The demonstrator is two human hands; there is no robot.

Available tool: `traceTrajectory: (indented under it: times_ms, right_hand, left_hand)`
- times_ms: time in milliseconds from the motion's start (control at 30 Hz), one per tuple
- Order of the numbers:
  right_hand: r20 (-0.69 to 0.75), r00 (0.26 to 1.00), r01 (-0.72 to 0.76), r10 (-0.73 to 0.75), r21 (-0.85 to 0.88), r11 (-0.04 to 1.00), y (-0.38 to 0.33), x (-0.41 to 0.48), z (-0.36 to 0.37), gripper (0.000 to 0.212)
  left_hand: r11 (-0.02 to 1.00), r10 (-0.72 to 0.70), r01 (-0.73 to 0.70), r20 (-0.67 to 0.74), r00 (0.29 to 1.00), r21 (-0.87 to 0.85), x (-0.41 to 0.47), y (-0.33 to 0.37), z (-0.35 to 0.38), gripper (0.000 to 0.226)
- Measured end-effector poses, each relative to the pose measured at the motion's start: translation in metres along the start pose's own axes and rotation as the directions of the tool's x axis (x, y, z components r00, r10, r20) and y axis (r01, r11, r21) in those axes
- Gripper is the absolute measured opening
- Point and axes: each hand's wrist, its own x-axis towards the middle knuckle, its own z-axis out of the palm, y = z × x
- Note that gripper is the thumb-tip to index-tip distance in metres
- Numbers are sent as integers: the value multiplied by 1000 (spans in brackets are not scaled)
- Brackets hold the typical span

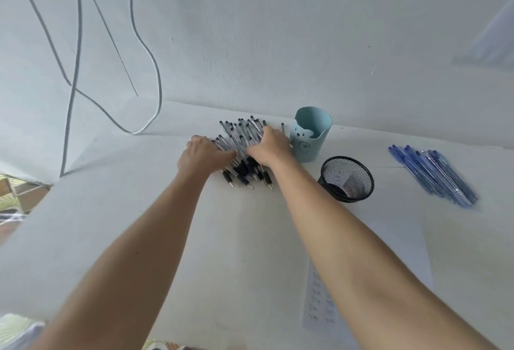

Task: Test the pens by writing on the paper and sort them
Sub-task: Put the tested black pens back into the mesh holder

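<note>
— Paper [322,302] lies closest, low on the right of the table [139,224], with scribbles on it.
— And the hands?
— Both reach far out to the black pens [244,138] heaped near the wall. Right hand [271,145] curls its fingers over the heap, gripping a bunch. Left hand [201,155] rests on the heap's left edge. Its fingers are hidden, so I can't tell if it grips.
— Anything else?
— Bear cup [311,134] just right of the heap, mesh cup [346,180] nearer us, blue pens [434,175] well off right.
</note>
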Motion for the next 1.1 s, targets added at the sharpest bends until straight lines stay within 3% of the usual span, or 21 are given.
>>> traceTrajectory:
  times_ms: [200,333,367,433,467,567,733,867,1000,1100]
  right_hand:
    - [42,999,-7,11,-85,996,-5,2,-8,77]
    - [99,995,46,-34,-117,992,-6,-3,-10,88]
    - [108,993,54,-41,-119,991,-7,-5,-11,82]
    - [94,994,63,-49,-148,987,-8,-7,-9,38]
    - [90,994,72,-59,-155,985,-9,-10,-10,26]
    - [104,993,66,-55,-99,993,-6,-12,-11,23]
    - [111,993,43,-42,-9,999,1,-24,-18,21]
    - [110,993,31,-34,33,999,3,-30,-20,20]
    - [117,993,15,-24,78,997,7,-34,-19,16]
    - [114,993,6,-20,127,992,10,-38,-18,40]
  left_hand:
    - [999,53,-53,10,999,12,-4,3,-4,74]
    - [988,29,-32,-23,999,-151,-12,1,-7,76]
    - [976,18,-24,-30,999,-215,-14,0,-7,82]
    - [941,-6,-6,-34,999,-337,-18,0,-10,95]
    - [923,-12,-5,-40,999,-385,-19,-1,-11,101]
    - [891,-17,-24,-85,996,-453,-22,-1,-13,107]
    - [931,-39,-21,-156,987,-365,-28,-1,-7,90]
    - [975,-10,-12,-98,995,-220,-33,6,-3,98]
    - [983,-9,4,-24,1000,-184,-36,16,-9,100]
    - [988,-37,38,10,999,-147,-33,22,-10,101]
